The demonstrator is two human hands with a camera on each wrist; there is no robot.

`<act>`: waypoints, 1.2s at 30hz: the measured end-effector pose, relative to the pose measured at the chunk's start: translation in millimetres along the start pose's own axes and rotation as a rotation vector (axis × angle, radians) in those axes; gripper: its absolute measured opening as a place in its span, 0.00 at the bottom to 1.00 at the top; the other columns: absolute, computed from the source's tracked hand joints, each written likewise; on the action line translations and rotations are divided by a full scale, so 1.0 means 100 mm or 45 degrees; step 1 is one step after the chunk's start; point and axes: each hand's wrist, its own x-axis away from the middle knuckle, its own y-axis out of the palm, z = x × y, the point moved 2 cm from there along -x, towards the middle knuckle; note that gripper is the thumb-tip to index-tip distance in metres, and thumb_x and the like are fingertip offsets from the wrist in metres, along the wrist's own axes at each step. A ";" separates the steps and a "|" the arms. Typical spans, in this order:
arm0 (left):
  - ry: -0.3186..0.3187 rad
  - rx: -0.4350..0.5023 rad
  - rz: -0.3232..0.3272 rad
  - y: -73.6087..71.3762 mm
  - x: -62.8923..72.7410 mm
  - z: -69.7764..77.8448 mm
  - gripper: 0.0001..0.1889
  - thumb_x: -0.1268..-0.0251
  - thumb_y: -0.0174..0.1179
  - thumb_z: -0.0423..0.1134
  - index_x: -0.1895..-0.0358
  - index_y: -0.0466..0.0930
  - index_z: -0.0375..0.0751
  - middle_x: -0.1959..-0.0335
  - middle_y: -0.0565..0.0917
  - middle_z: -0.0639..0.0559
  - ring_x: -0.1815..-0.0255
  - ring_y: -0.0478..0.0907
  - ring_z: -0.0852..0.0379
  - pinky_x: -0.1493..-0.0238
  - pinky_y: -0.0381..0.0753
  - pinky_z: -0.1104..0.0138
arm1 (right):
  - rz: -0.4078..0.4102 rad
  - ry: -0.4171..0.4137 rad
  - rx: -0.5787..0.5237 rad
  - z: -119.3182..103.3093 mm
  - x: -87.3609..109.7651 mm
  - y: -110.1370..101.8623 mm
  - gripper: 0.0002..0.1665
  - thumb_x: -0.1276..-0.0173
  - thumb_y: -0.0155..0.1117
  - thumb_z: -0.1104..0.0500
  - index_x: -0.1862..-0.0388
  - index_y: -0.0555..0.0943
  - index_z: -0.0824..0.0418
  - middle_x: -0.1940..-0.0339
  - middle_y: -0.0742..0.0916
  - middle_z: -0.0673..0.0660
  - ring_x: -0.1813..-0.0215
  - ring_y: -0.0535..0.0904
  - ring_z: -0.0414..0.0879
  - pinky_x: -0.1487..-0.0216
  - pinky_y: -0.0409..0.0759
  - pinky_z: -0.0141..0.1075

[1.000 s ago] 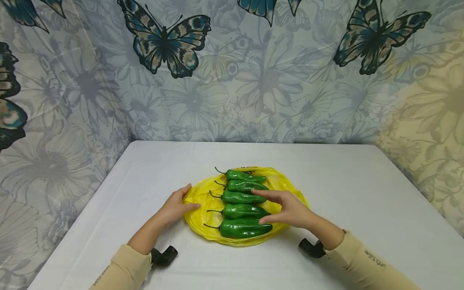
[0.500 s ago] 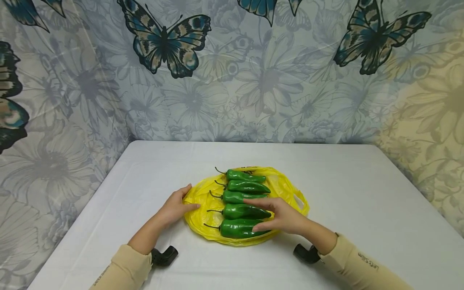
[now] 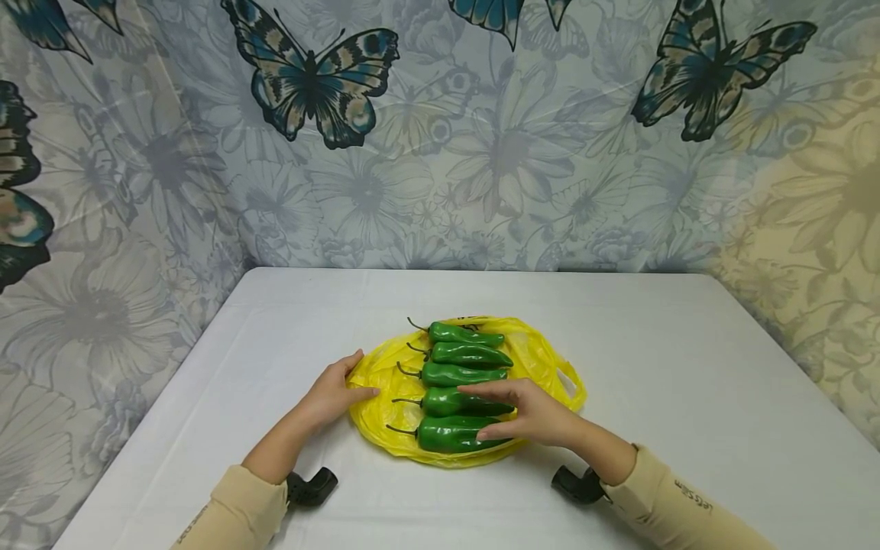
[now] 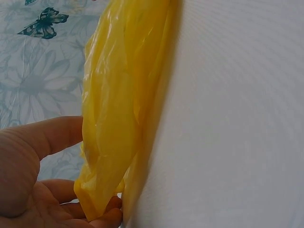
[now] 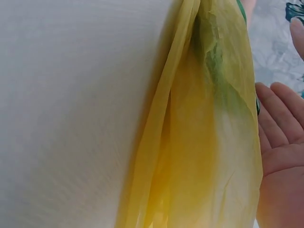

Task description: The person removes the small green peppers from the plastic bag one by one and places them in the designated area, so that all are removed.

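Several green chili peppers [image 3: 450,434] lie in a row on a flattened yellow plastic bag [image 3: 385,412], stems to the left. At the bag's left edge, my left hand [image 3: 337,393] holds the plastic, thumb on top and fingers beneath; the left wrist view shows the bag [image 4: 111,104] between them. My right hand [image 3: 532,412] is over the right ends of the two nearest peppers, thumb and index finger apart. Its straight fingers also show in the right wrist view, with the palm [image 5: 285,156] beside the bag. Whether it touches a pepper, I cannot tell.
A white table [image 3: 309,305] carries the bag. Patterned cloth with butterflies [image 3: 312,84] hangs behind and at the sides. Black wrist cameras [image 3: 312,486] sit below both hands. A handle loop [image 3: 571,382] of the bag shows at its right.
My right hand has moved left and nearer, from the middle peppers to the two nearest ones. The left hand, the bag and the peppers have stayed in place.
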 end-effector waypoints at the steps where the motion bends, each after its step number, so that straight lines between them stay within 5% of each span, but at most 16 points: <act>1: 0.001 0.000 0.001 0.00 0.00 0.00 0.41 0.41 0.63 0.39 0.29 0.51 0.30 0.27 0.54 0.37 0.25 0.47 0.40 0.27 0.48 0.49 | -0.001 -0.001 0.000 0.01 0.00 0.00 0.37 0.43 0.68 0.52 0.36 0.71 0.63 0.36 0.76 0.60 0.35 0.72 0.53 0.38 0.72 0.45; 13: 0.012 -0.004 -0.001 0.01 -0.01 0.00 0.41 0.41 0.62 0.39 0.29 0.51 0.30 0.27 0.54 0.37 0.25 0.47 0.40 0.27 0.48 0.49 | -0.023 -0.041 0.047 0.03 -0.02 0.05 0.33 0.42 0.68 0.50 0.39 0.74 0.61 0.40 0.80 0.56 0.38 0.74 0.38 0.41 0.76 0.34; 36: 0.017 0.003 -0.006 0.01 -0.01 -0.01 0.40 0.41 0.62 0.38 0.29 0.51 0.30 0.27 0.54 0.38 0.25 0.47 0.41 0.27 0.48 0.50 | -0.029 -0.071 0.127 0.06 -0.01 0.07 0.26 0.40 0.66 0.51 0.44 0.79 0.60 0.46 0.84 0.55 0.42 0.78 0.41 0.44 0.77 0.30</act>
